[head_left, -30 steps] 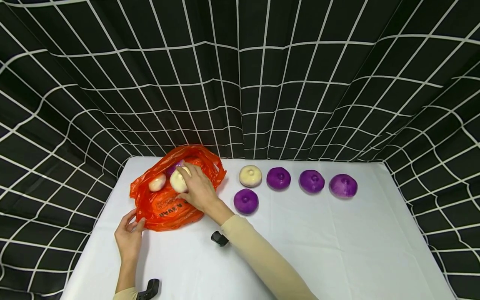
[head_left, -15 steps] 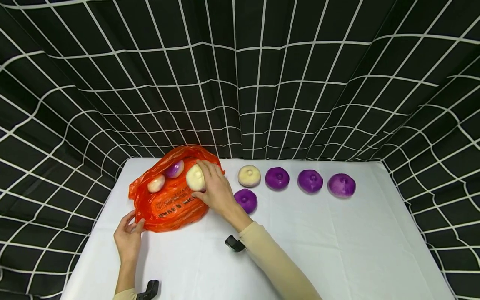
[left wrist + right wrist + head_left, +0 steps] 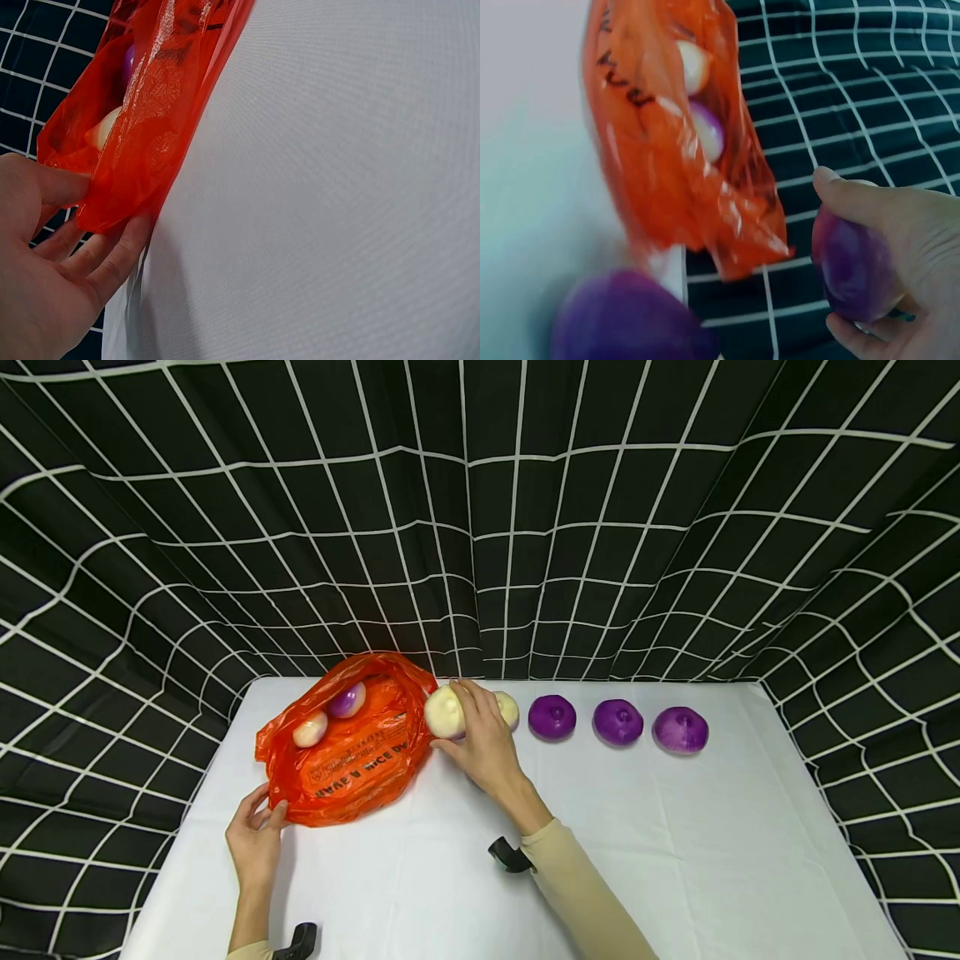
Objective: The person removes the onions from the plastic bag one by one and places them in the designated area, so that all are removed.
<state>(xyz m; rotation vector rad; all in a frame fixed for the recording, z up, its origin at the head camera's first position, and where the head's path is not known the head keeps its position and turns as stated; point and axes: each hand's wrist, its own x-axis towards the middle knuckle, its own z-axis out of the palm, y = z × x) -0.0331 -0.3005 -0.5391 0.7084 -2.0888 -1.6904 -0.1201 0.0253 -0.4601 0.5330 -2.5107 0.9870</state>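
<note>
- The orange bag (image 3: 371, 781) lies on the bench (image 3: 645, 852) with its mouth spread; the left hand (image 3: 253, 843) pinches its near-left edge, thumb on one side and fingers on the other.
- Its film looks thin, light, limp and fairly slick, so it probably creases and slides easily; the gathered edge of the orange bag seems the sound place to hold it, without a hard tug.
- The pale-topped bulb (image 3: 444, 712) is just beside the right rim of the orange bag. The right hand (image 3: 491, 747) has it, its grip parted only as wide as the bulb, thumb on one flank and fingers on the other.
- The right-wrist view shows a purple side on that bulb. Its glossy, smooth skin suggests slipperiness; it is likely firm and fairly light, though weight and softness cannot be told.
- A hold round the widest part, as here, suits it better than one on the small top knob.
- Inside the orange bag, a white bulb (image 3: 310, 729) and a purple-and-white bulb (image 3: 347, 701) look just as shiny and apt to roll; pulling the film could shift them.
- Well right of the orange bag, three purple bulbs (image 3: 618, 722) sit in a row.
</note>
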